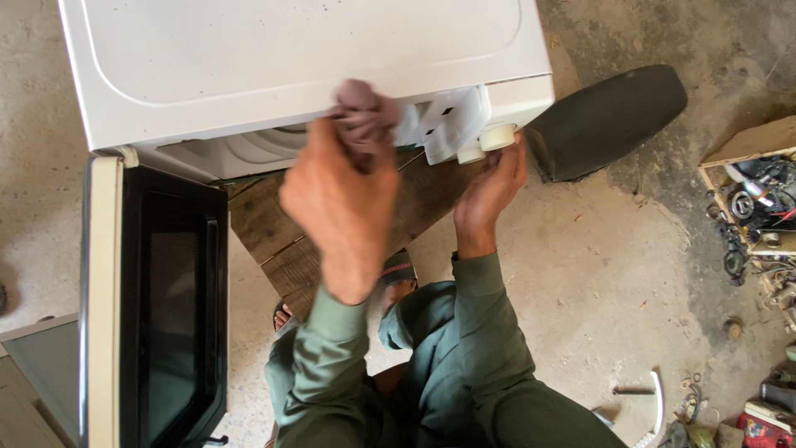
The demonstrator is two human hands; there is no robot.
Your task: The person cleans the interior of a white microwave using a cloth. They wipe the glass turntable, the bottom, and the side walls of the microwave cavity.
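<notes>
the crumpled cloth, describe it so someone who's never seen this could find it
Start at the big white appliance with its door swung open. At its front edge, the left hand presses a crumpled cloth against it. It is the only dull mauve thing against the white.

One package is observed: an open wooden crate point(750, 145) at the right edge of the view, standing on the concrete floor, pale brown, with straight plank walls and loose dark metal parts inside. A small red box-like item point(759, 430) lies at the bottom right corner; its kind cannot be determined. No labels or signs are legible in view. No lit screen is present.
</notes>
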